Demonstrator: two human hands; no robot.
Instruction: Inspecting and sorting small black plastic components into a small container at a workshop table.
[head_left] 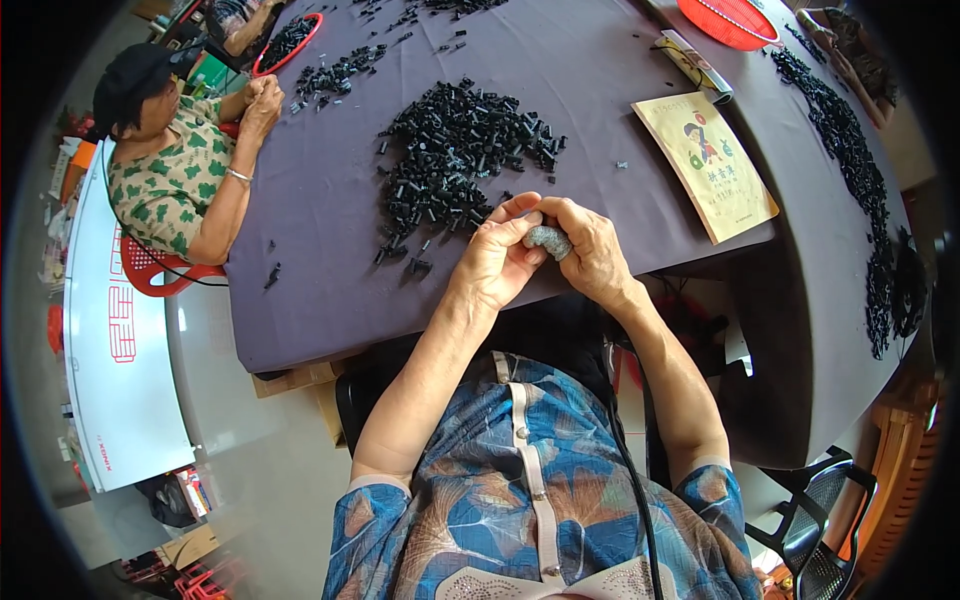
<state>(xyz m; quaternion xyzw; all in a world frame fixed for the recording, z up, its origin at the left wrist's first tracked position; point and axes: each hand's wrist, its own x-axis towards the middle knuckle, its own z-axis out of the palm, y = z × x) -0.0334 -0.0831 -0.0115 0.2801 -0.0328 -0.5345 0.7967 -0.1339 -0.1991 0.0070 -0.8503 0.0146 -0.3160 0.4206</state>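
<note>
My left hand (pixel 494 262) and my right hand (pixel 594 256) meet just above the near edge of the table, fingertips pinched together. A grey, speckled, curved piece (pixel 548 240) shows under the fingers of my right hand, which curl around it. What my left fingertips pinch, if anything, is hidden by the fingers. Just beyond my left hand lies a big heap of small black tube-like parts (pixel 455 155), with a few loose ones at its near side.
A dark grey cloth covers the table (pixel 320 290). To the right lie a yellow booklet (pixel 705 165) and a rolled-up tube (pixel 692 65), near a red mesh basket (pixel 728 22). Another person (pixel 180 160) sits at the left. A long strip of black parts (pixel 850 170) runs along the right-hand table.
</note>
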